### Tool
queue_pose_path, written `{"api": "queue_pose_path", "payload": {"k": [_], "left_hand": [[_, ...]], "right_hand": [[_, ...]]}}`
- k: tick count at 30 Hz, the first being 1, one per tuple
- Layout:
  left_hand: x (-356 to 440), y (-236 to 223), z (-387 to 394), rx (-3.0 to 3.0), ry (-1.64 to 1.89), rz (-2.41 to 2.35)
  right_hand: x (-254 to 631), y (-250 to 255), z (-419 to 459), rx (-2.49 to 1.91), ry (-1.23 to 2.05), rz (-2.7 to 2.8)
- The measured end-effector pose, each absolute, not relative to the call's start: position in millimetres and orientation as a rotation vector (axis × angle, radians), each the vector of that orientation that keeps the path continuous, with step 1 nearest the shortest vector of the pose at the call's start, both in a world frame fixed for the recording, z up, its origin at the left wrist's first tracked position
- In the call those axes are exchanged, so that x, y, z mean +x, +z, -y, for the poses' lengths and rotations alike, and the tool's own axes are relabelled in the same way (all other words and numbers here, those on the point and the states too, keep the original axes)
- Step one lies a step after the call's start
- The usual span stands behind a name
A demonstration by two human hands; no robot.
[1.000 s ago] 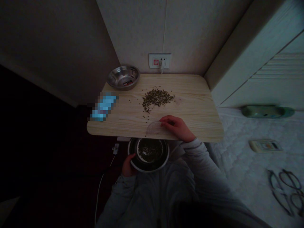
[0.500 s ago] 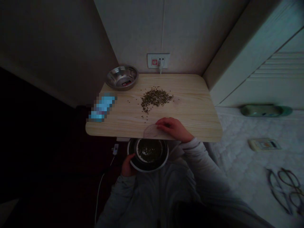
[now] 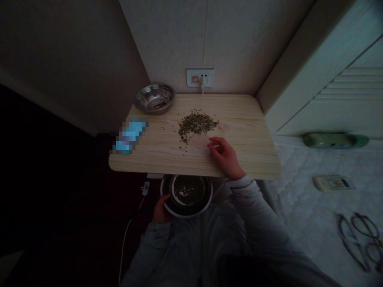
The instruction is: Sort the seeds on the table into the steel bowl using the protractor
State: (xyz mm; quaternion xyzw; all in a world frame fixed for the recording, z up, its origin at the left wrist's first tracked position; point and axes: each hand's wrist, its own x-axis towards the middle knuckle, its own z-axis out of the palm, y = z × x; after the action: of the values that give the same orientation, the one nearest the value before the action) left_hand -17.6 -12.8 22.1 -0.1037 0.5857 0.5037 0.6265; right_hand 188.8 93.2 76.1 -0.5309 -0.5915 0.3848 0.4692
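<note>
Small dark green beans or seeds [image 3: 197, 121] lie scattered in a loose heap on the wooden tabletop [image 3: 251, 139]. My right hand [image 3: 224, 155] is over the table, just in front of the heap, its thumb and fingers pinching a thin, see-through rounded piece [image 3: 199, 140]. The piece's far edge is close by the near side of the heap; its exact kind is unclear. Below the table's front edge, my left hand [image 3: 161, 209] grips the left rim of a bowl [image 3: 210, 195] with a pale rim. More of the small dark seeds [image 3: 188, 189] are inside it.
A steel bowl [image 3: 154, 99] stands at the table's back left, with a blurred-out phone-like thing [image 3: 130, 136] before it. Behind is a wall socket [image 3: 200, 77] with a plug. On the quilted bed [image 3: 293, 171] at right lie a remote-like object [image 3: 333, 183] and a green object [image 3: 335, 140].
My right hand has moved the see-through piece away from the table's front edge, up to the heap. My left hand and its bowl have stayed in place.
</note>
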Motion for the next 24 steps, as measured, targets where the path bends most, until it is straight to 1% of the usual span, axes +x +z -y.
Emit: {"api": "queue_pose_path", "payload": {"k": [7, 13, 17, 24], "left_hand": [[-16.9, 29.1, 10.7, -0.233, 1.130, -1.367], [-20.5, 29.2, 11.8, -0.249, 1.106, -1.346], [-22.2, 30.5, 12.5, -0.219, 1.119, -1.331], [-29.3, 29.7, 18.2, -0.134, 1.226, -1.396]], "right_hand": [[192.2, 79.0, -107.9, -1.314, 0.939, 1.441], [183.0, 94.4, -151.8, -1.401, 0.614, 1.577], [162.0, 97.5, -184.3, -1.475, 0.499, 1.731], [111.3, 118.5, -212.6, -1.499, 0.197, 2.220]]}}
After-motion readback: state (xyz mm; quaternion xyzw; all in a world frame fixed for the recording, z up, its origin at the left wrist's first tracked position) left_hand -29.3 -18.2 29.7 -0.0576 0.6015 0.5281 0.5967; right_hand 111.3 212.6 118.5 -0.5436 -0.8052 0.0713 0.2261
